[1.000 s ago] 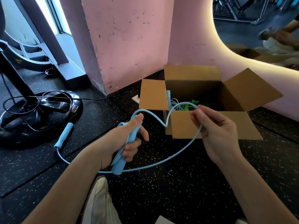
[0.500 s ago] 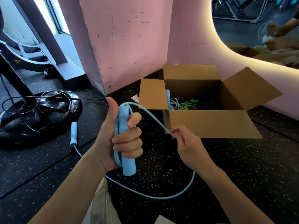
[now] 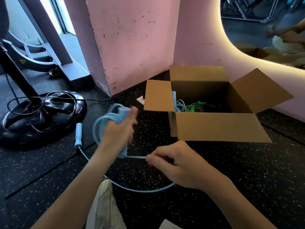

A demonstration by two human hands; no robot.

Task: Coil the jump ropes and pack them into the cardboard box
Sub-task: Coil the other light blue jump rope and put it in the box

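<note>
My left hand (image 3: 118, 131) grips one handle of the light blue jump rope (image 3: 105, 123), with several loops of cord wound round hand and handle. It is blurred by motion. My right hand (image 3: 175, 162) pinches the cord just right of the handle's lower end. The slack cord curves over the floor below both hands to the rope's other handle (image 3: 78, 134), which lies on the floor at left. The open cardboard box (image 3: 216, 126) stands at right with a blue rope (image 3: 179, 104) and a green rope (image 3: 194, 107) inside.
A black round stand base (image 3: 39, 116) with a black cable lies at left. A pink wall corner (image 3: 132, 47) rises behind the box. My white shoe (image 3: 105, 205) is at the bottom. The floor is black speckled rubber. A mirror (image 3: 272, 27) hangs at upper right.
My left hand has rotated, winding another loop of cord round itself. My right hand has dropped lower and slid along the cord. The free handle on the floor has been drawn closer.
</note>
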